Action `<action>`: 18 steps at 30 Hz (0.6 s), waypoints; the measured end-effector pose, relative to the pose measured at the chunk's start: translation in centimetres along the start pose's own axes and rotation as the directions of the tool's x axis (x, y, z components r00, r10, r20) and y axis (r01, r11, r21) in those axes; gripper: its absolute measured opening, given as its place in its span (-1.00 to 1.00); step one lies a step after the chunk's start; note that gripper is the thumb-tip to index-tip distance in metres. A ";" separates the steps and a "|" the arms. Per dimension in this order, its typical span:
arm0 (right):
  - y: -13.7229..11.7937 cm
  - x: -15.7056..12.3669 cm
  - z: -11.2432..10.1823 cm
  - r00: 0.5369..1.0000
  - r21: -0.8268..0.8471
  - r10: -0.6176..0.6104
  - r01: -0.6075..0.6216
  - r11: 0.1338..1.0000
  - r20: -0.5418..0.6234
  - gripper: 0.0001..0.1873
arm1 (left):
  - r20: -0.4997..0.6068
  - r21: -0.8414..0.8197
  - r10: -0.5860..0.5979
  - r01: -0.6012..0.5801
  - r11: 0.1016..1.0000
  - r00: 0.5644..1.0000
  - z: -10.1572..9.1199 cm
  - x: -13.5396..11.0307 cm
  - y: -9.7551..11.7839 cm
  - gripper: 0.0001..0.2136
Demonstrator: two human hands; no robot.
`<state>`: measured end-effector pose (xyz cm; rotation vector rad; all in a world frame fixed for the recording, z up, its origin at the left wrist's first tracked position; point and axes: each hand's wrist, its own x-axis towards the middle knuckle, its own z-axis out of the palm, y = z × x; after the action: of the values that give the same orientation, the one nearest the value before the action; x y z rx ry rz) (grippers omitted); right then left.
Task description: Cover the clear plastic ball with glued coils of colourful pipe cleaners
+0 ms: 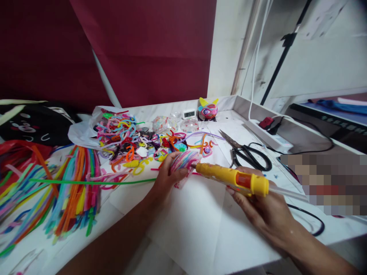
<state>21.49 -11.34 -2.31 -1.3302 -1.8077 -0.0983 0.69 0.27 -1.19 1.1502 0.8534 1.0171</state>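
My left hand (166,179) is closed around a ball striped in pink, white and blue (181,162), its thumb lying across the near side. In my right hand (266,214) is a yellow hot glue gun (222,175), with a clear glue stick (286,192) poking out of its back end. The gun's nozzle points left and is at the right side of the ball; whether it touches cannot be told. A green pipe cleaner (114,182) runs leftward from beside my left wrist.
Bundled pipe cleaners (78,187) lie left, with a heap of twisted pieces (120,130) behind. Black-handled scissors (255,156) and a power strip (269,137) sit right. A small digital clock (189,114) and a decorated ball with yellow ears (208,111) stand by the back rim.
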 end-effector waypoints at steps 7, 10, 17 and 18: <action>0.1 -0.1 -0.1 1.000 -0.065 0.007 -0.008 0.998 -0.009 -0.78 | -0.005 -0.004 -0.006 0.006 1.000 1.000 0.0 0.0 0.1 -0.42; 0.3 0.0 -0.2 1.000 -0.080 0.001 -0.003 0.997 -0.022 -0.78 | 0.003 -0.016 -0.016 0.016 1.000 1.000 0.1 -0.1 0.1 -0.42; 0.6 0.2 -0.2 0.999 -0.062 -0.001 -0.002 0.998 -0.044 -0.79 | 0.012 -0.031 0.009 -0.008 0.999 1.000 0.0 0.0 -0.1 -0.43; 0.6 0.2 -0.2 0.999 -0.065 -0.007 0.004 0.998 -0.044 -0.80 | 0.013 -0.027 0.008 -0.007 1.000 1.000 0.0 0.0 -0.1 -0.42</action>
<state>22.12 -11.04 -2.28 -1.3581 -1.7840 -0.1899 0.70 0.25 -1.29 1.1372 0.8236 1.0233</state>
